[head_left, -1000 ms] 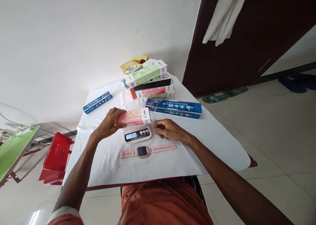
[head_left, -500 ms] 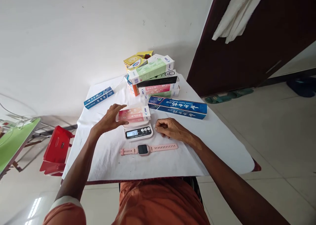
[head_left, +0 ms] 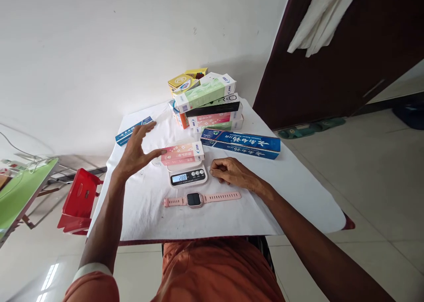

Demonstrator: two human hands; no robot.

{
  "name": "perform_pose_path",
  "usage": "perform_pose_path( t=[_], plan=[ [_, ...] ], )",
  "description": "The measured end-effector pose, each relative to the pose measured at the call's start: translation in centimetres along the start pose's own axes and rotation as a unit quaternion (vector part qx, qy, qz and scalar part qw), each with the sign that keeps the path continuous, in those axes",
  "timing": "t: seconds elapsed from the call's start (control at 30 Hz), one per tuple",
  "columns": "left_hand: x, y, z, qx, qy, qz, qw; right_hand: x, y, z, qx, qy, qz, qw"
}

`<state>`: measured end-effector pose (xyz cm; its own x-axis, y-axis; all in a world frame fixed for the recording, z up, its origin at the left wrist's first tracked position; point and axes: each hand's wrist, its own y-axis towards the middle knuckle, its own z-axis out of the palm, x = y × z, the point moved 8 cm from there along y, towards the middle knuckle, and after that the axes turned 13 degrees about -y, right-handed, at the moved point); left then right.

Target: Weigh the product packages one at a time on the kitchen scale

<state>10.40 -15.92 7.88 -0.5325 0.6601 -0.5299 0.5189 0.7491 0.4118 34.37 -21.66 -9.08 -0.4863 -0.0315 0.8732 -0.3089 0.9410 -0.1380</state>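
The left hand [head_left: 135,154] has let go of the long pink cardboard box [head_left: 183,153] and opens wide just left of it, so the box lies alone on the small white scale [head_left: 188,177], whose number is now lower, while the right hand [head_left: 232,173] rests curled shut and empty just right.

The table [head_left: 298,204] bears a scale [head_left: 188,177], pink watch [head_left: 194,199], long blue box [head_left: 240,143] and (far edge) stacked boxes [head_left: 208,103].
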Motion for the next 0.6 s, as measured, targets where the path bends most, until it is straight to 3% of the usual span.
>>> perform_pose_path(
  t=[0.23, 0.33, 0.43, 0.6],
  plan=[
    [2.7, -0.8, 7.5, 0.175, 0.071, -0.048, 0.981, 0.3, -0.2, 0.0, 0.004, -0.003, -0.001, 1.0],
    [3.5, -1.1, 8.6, 0.205, 0.088, -0.068, 0.972, 0.4, -0.3, 0.1, 0.009, -0.007, 0.002, 1.0],
    [4.4, -1.1, 7.1, 0.188, 0.059, -0.073, 0.978, 0.3, -0.2, 0.1, 0.011, -0.009, 0.01, 1.0],
    [8.8, 0.4, -0.6, 0.053, 0.077, -0.125, 0.988, 0.2, 0.0, 0.1, 0.011, -0.026, 0.004, 1.0]
  ],
)
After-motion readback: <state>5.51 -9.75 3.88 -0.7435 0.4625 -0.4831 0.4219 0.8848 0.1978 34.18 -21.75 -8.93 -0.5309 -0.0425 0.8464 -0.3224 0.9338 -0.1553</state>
